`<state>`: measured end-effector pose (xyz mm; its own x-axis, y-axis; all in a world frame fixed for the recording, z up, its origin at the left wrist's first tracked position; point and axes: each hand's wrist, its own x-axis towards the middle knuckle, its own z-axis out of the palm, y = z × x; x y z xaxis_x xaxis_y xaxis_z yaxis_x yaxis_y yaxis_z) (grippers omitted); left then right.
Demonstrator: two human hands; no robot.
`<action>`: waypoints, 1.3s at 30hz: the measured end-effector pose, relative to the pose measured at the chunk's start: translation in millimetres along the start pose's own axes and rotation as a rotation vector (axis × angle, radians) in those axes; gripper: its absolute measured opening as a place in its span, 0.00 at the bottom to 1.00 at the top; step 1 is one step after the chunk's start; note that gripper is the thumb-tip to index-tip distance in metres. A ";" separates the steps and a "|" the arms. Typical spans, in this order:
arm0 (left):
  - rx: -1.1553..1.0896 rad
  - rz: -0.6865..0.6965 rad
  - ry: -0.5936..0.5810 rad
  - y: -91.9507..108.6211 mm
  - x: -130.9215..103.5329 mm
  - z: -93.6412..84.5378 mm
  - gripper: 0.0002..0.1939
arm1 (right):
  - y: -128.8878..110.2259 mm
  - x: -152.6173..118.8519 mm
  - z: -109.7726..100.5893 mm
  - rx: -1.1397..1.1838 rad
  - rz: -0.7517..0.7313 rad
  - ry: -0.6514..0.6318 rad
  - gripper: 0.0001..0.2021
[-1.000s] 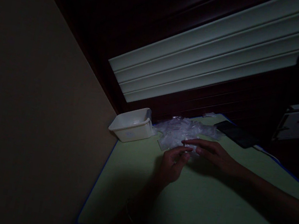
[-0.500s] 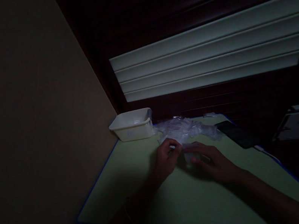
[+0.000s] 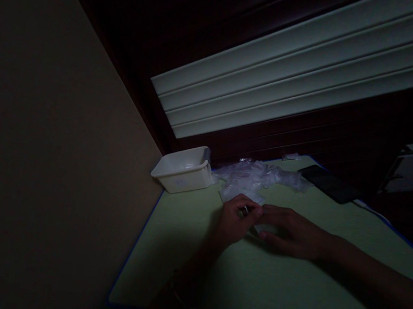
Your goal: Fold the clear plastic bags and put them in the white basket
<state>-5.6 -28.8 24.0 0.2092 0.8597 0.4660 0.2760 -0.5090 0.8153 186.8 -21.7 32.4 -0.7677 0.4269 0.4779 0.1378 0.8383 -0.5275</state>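
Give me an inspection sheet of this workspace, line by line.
Surface: green table with blue edging, dimly lit.
Job's things: small clear bag under both hands; pile of clear bags behind.
Clutter: white bin at the corner; dark phone.
Hands: left hand pinching at the bag; right hand flat on it.
Cables: white cable by the phone.
Surroundings: beige wall, pale slatted panel.

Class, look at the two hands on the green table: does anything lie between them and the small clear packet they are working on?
Nothing visible does. The left hand and right hand both already touch the small clear packet. The pile of clear bags and white bin lie beyond them.
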 end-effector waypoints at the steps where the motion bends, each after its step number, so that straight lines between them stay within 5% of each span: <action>1: -0.001 0.004 -0.003 0.0 0.0 0.1 0.11 | 0.2 -0.1 0.4 -0.001 -0.001 -0.001 0.20; 21: -0.097 -0.057 -0.009 -0.9 -0.4 4.4 0.10 | -5.0 2.2 5.0 0.138 -0.011 -0.006 0.16; 32: -0.204 -0.209 0.001 -0.4 -0.3 5.7 0.14 | -4.3 0.1 8.3 0.236 0.133 -0.024 0.17; 39: -0.323 -0.149 0.035 5.9 0.1 1.7 0.23 | 1.3 -0.9 9.4 0.321 0.258 0.042 0.19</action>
<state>-2.3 -31.7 28.3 0.1550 0.9273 0.3408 -0.0110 -0.3433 0.9391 181.8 -24.2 24.7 -0.7061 0.6285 0.3261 0.1154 0.5565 -0.8228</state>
